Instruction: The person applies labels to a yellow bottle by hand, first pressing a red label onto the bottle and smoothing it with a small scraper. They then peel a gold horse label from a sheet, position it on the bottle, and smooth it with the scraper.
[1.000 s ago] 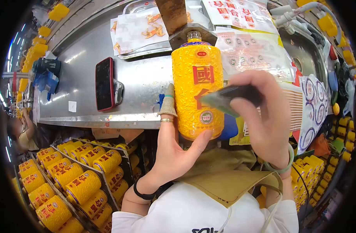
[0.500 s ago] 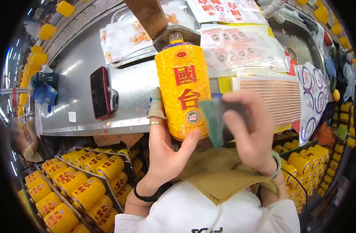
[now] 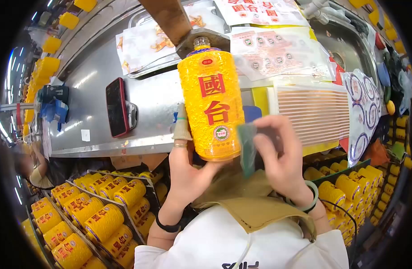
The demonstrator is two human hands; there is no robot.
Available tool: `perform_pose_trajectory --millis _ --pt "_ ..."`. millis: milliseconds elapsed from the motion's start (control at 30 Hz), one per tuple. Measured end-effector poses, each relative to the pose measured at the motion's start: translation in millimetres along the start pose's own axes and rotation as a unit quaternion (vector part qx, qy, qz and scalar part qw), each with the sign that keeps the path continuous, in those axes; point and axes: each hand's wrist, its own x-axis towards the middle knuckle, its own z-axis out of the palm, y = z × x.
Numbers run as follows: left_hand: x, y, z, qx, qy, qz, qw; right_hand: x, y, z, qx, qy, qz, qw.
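Note:
A yellow embossed bottle (image 3: 210, 107) with large red characters and a small round green-and-white emblem stands tilted in front of me, its glass neck at a metal block. My left hand (image 3: 188, 175) grips the bottle's lower end from the left, the thumb at its base. A fabric finger cover (image 3: 181, 127) sits on one finger against the bottle's side. In my right hand (image 3: 280, 157) is a flat green scraper-like piece (image 3: 247, 150), held by thumb and fingers just right of the bottle's base. It is slightly blurred, and its exact kind does not show.
A brown metal bar with a block (image 3: 186, 42) overhangs the bench. On the steel bench (image 3: 85, 119) lie a phone (image 3: 117, 107), printed decal sheets (image 3: 278, 54) and a striped board (image 3: 311, 112). Crates of yellow bottles (image 3: 103, 222) stand at lower left, more bottles (image 3: 349, 184) at right.
My right hand and the green piece have moved slightly down, and the piece now stands more upright beside the bottle's base. My left thumb has slid lower, off the bottle's front.

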Motion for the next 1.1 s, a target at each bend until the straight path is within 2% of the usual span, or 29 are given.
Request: perform_pose_trajectory --millis 33,67,100,167,233,300,367,433,900,1100 --pt "-0.1 -2.0 -4.6 0.058 0.011 -0.018 0.998 5.2 5.7 -1.8 -0.042 0.001 0.007 0.999" --pt "-0.1 -2.0 -7.7 0.116 0.024 -0.036 0.992 13.1 16.0 -9.3 -0.131 0.018 -0.064 0.989" --pt "0.0 0.3 -7.8 0.117 0.029 -0.033 0.992 16.9 20.0 -15.6 -0.139 0.018 -0.077 0.987" --pt "-1.7 5.6 -6.6 0.27 0.046 0.078 0.959 15.5 6.1 -19.1 -0.085 0.037 -0.012 0.996" --pt "-1.2 4.0 -9.0 0.265 0.042 0.072 0.961 13.5 2.5 -22.5 -0.076 0.026 -0.017 0.997" --pt "2.2 10.8 -4.6 0.177 0.018 0.046 0.983 11.4 2.9 -23.1 -0.068 0.026 -0.033 0.997" --pt "2.1 16.9 -3.2 0.159 -0.013 0.036 0.987 6.6 -2.3 -18.0 -0.024 0.017 -0.006 1.0" --pt "3.7 17.5 3.2 -0.089 -0.001 -0.013 0.996 3.9 -3.5 -15.1 -0.006 0.016 -0.015 1.0" --pt "7.3 21.4 11.2 -0.073 -0.004 -0.042 0.996 -13.8 -8.0 -11.6 -0.012 -0.017 0.016 1.0" --pt "5.7 21.1 8.2 -0.072 -0.016 -0.023 0.997 -14.7 -12.6 -7.5 -0.078 -0.025 -0.039 0.996"
